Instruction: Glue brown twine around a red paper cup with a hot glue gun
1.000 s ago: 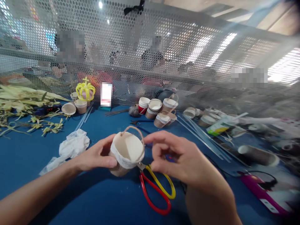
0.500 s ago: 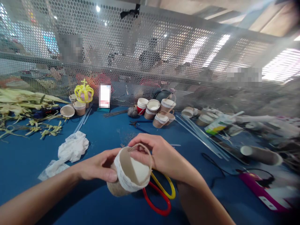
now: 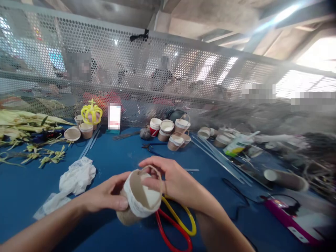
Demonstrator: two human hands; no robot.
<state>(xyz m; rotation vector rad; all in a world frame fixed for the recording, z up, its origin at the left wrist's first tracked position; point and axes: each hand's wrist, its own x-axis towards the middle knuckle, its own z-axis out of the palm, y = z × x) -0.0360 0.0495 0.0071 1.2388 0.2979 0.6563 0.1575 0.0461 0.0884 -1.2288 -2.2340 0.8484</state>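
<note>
A small paper-cup basket [image 3: 136, 192] is tilted so that its opening faces up and to the right. Burlap covers its outside, white lace runs round the rim, and a twine handle [image 3: 159, 175] arches over it. My left hand [image 3: 110, 194] is closed round the near left side, thumb on the lace. From the far right, my right hand [image 3: 169, 178] grips the rim by the handle, its thumb inside the cup; some fingertips are hidden. Under the basket and right wrist lie scissors with red and yellow handles [image 3: 176, 222], their blades out of sight.
Crumpled white lace [image 3: 78, 176] lies left. Several finished cups [image 3: 175, 140], a twine ball [image 3: 145, 133] and pliers [image 3: 151, 147] stand or lie behind. Clear glue sticks [image 3: 220, 161], a cardboard tube [image 3: 286, 180] and a purple power strip [image 3: 291, 220] are right. A perforated metal screen [image 3: 105, 63] borders the back.
The view has tilted up slightly, so the scene sits lower. Both hands keep hold of the basket, with the right fingers shifted slightly at the rim.
</note>
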